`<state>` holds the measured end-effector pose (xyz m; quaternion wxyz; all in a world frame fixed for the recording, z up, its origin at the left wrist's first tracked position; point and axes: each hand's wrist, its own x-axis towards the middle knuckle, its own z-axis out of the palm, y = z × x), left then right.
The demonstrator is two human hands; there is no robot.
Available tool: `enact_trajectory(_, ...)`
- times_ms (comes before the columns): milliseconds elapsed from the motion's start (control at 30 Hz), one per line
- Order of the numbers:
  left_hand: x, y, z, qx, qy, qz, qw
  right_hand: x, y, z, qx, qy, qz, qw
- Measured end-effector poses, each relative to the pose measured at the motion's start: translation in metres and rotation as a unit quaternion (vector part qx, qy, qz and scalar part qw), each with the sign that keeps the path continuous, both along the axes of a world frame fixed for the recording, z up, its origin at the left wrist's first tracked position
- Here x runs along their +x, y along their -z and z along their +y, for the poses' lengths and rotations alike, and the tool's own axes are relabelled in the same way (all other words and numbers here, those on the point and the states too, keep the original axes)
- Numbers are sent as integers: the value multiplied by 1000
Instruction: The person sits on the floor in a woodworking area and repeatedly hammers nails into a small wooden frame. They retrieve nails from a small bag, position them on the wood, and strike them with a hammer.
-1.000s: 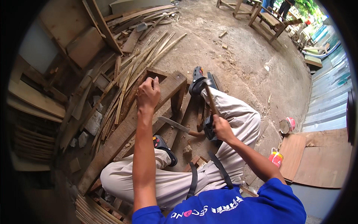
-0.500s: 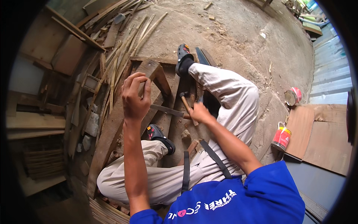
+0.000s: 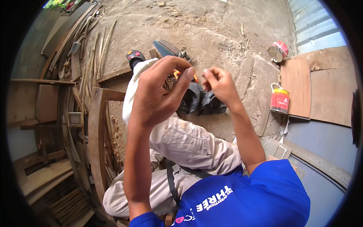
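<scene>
My left hand (image 3: 160,90) is raised in front of my bent knee, fingers curled toward the thumb in a pinch. Close to its right, my right hand (image 3: 221,85) also pinches thumb and fingertips together. A small gap separates the two hands. What either one holds, if anything, is too small to make out. Behind and below them a crumpled black plastic bag (image 3: 200,101) lies on the ground. Small orange pieces (image 3: 176,74) show between the hands, partly hidden. Farther off lies a long blue tool or bar (image 3: 163,48) beside a dark strip.
A wooden frame (image 3: 97,125) stands to my left, with thin wooden strips (image 3: 101,53) and boards behind it. On the right are a red paint can (image 3: 280,99), another can (image 3: 278,52) on its side, and plywood sheets (image 3: 329,85). Corrugated metal (image 3: 314,24) closes the far right.
My right hand no longer holds the hammer, which is out of sight. Both hands have come close together, pinching. The view has shifted right, and my leg now lies nearer the wooden frame.
</scene>
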<state>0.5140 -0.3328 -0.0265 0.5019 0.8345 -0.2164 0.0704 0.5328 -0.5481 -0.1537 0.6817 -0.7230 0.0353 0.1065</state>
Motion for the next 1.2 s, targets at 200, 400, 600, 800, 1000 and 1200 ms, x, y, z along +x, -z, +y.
enact_trajectory(200, 18, 74, -6, 209, 4, 85, 974, -17, 171, -63, -327, -62, 217, 918)
enact_trajectory(400, 18, 101, -13, 149, -27, 257, 954, -69, 275, -103, -413, -85, 165, 892)
enact_trajectory(600, 21, 105, -20, 251, 21, 277, 927, -104, 322, -85, -450, 7, 26, 893)
enact_trajectory(800, 13, 104, -17, 268, 2, 311, 912, -98, 345, -77, -503, -2, 17, 864)
enact_trajectory(1000, 15, 101, -20, 280, 6, 326, 903, -94, 348, -77, -505, -36, 58, 860)
enact_trajectory(1200, 14, 100, -20, 280, 3, 332, 901, -97, 339, -81, -411, 67, 45, 908)
